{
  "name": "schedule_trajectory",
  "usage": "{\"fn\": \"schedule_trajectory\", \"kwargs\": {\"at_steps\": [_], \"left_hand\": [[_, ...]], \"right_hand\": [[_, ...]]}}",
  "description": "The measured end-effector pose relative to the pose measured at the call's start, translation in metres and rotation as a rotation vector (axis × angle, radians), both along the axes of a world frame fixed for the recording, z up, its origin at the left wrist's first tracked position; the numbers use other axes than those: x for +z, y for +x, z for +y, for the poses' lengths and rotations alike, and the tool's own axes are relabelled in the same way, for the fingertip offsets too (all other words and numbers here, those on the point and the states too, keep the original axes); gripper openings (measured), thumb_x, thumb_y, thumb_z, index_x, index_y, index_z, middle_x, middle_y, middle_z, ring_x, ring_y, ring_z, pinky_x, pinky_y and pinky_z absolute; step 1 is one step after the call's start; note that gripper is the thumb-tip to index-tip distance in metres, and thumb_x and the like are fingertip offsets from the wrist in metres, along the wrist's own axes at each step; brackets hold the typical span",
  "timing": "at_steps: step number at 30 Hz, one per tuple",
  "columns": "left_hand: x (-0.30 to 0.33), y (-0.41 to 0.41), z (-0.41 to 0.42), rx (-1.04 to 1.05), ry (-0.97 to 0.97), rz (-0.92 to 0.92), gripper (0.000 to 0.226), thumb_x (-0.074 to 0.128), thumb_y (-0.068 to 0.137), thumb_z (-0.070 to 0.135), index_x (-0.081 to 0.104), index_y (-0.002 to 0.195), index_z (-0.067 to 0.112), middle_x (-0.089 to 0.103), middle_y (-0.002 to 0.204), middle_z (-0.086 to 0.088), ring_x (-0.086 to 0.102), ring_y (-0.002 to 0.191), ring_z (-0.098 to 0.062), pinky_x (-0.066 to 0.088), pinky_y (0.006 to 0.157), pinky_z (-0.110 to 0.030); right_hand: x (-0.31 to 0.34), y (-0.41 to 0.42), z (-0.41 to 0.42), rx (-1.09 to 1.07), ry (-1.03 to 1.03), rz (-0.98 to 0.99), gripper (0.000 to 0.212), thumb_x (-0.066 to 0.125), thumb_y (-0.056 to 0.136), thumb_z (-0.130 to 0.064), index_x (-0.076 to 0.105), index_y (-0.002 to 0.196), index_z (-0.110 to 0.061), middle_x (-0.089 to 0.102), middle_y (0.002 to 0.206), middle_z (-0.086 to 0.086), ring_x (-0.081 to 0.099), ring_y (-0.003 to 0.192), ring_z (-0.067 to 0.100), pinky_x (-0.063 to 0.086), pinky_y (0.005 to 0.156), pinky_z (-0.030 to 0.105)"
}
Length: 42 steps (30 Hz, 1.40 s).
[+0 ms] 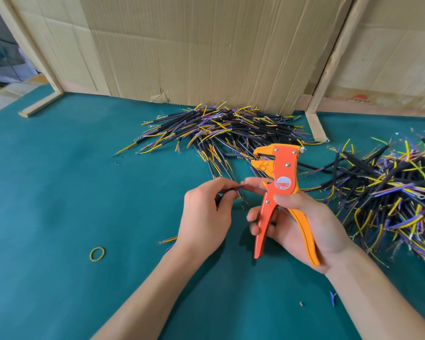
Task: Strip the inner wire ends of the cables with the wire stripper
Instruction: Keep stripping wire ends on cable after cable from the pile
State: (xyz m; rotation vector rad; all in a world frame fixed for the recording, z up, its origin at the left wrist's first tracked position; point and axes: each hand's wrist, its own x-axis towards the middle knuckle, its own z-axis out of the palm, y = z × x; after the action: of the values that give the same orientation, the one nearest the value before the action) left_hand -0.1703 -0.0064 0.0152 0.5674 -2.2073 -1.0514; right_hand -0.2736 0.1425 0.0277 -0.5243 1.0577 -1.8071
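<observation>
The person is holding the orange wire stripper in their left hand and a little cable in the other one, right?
Not quite. The head view shows the orange wire stripper gripped in the right hand, not the left. The left hand pinches the little cable. The rest is right.

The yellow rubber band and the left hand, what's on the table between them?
Just bare green table mat lies between the yellow rubber band and the left hand, as the head view shows.
</observation>
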Motion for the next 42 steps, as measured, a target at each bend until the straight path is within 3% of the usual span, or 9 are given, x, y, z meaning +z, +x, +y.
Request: {"fn": "schedule_trajectory", "kwargs": {"at_steps": [5, 10, 15, 20, 22, 27, 32, 37, 42], "left_hand": [[0.000, -0.001, -0.007, -0.012, 0.214, -0.018, 0.022, 0.066, 0.092, 0.009, 0.077, 0.092, 0.027, 0.074, 0.075, 0.007, 0.065, 0.067, -0.019, 0.058, 0.073, -0.040], [0.000, -0.002, -0.005, -0.005, 0.370, 0.032, 0.016, 0.066, 0.090, 0.006, 0.068, 0.090, 0.022, 0.075, 0.074, 0.001, 0.066, 0.069, -0.027, 0.057, 0.072, -0.052], [0.002, -0.001, -0.008, -0.006, 0.425, 0.034, 0.011, 0.071, 0.085, 0.008, 0.063, 0.082, 0.015, 0.074, 0.072, -0.004, 0.064, 0.061, -0.020, 0.057, 0.062, -0.038], [0.000, 0.000, -0.008, -0.028, 0.312, -0.007, 0.018, 0.072, 0.085, 0.009, 0.061, 0.075, 0.019, 0.069, 0.064, -0.002, 0.061, 0.062, -0.035, 0.056, 0.068, -0.053], [-0.001, 0.000, -0.008, -0.031, 0.266, -0.013, 0.019, 0.072, 0.084, 0.008, 0.061, 0.074, 0.020, 0.067, 0.062, -0.001, 0.059, 0.060, -0.031, 0.056, 0.066, -0.049], [-0.003, 0.001, -0.004, -0.034, 0.114, -0.052, 0.017, 0.069, 0.080, 0.008, 0.060, 0.073, 0.021, 0.065, 0.061, 0.007, 0.050, 0.052, -0.009, 0.042, 0.054, -0.019], [0.000, 0.000, -0.009, -0.020, 0.304, -0.007, 0.015, 0.071, 0.081, 0.010, 0.064, 0.074, 0.021, 0.071, 0.066, -0.001, 0.056, 0.054, -0.019, 0.056, 0.062, -0.045], [0.002, 0.000, -0.012, 0.005, 0.464, 0.034, 0.018, 0.070, 0.085, 0.005, 0.063, 0.075, 0.017, 0.075, 0.068, 0.000, 0.055, 0.047, -0.008, 0.048, 0.050, -0.022], [0.001, -0.002, -0.016, 0.004, 0.590, 0.087, 0.015, 0.071, 0.086, 0.003, 0.062, 0.077, 0.012, 0.075, 0.071, -0.004, 0.061, 0.055, -0.009, 0.051, 0.053, -0.022]], "right_hand": [[-0.001, 0.000, -0.002, 0.028, 0.005, 0.025, 0.068, 0.082, 0.070, -0.026, 0.064, 0.130, -0.001, 0.059, 0.140, 0.020, 0.066, 0.083, 0.032, 0.055, 0.071, 0.043], [0.001, 0.001, -0.002, 0.055, 0.014, 0.043, 0.078, 0.089, 0.065, -0.034, 0.064, 0.131, 0.000, 0.057, 0.140, 0.022, 0.065, 0.082, 0.033, 0.055, 0.070, 0.044], [0.003, 0.001, -0.002, 0.076, 0.027, 0.054, 0.060, 0.073, 0.076, -0.022, 0.063, 0.132, -0.001, 0.057, 0.129, 0.030, 0.065, 0.081, 0.033, 0.055, 0.072, 0.044], [0.005, 0.001, -0.001, 0.095, 0.062, 0.063, 0.058, 0.070, 0.077, -0.022, 0.064, 0.132, -0.004, 0.060, 0.089, 0.032, 0.061, 0.077, 0.039, 0.055, 0.073, 0.042], [0.005, 0.001, -0.002, 0.094, 0.059, 0.066, 0.058, 0.070, 0.078, -0.022, 0.063, 0.132, -0.004, 0.061, 0.092, 0.032, 0.062, 0.078, 0.039, 0.056, 0.072, 0.042], [0.004, 0.002, -0.003, 0.073, 0.060, 0.050, 0.058, 0.071, 0.076, -0.021, 0.064, 0.130, -0.001, 0.060, 0.099, 0.030, 0.063, 0.082, 0.039, 0.055, 0.070, 0.044], [0.004, 0.000, -0.001, 0.103, 0.070, 0.065, 0.063, 0.076, 0.076, -0.025, 0.062, 0.132, 0.000, 0.058, 0.097, 0.034, 0.062, 0.080, 0.039, 0.055, 0.074, 0.044], [0.005, 0.001, -0.001, 0.116, 0.059, 0.082, 0.062, 0.074, 0.077, -0.026, 0.062, 0.133, -0.001, 0.046, 0.122, 0.051, 0.060, 0.080, 0.040, 0.053, 0.075, 0.046], [0.003, -0.001, 0.000, 0.125, 0.044, 0.087, 0.063, 0.076, 0.077, -0.026, 0.062, 0.131, 0.002, 0.051, 0.136, 0.037, 0.064, 0.080, 0.037, 0.054, 0.074, 0.046]]}}
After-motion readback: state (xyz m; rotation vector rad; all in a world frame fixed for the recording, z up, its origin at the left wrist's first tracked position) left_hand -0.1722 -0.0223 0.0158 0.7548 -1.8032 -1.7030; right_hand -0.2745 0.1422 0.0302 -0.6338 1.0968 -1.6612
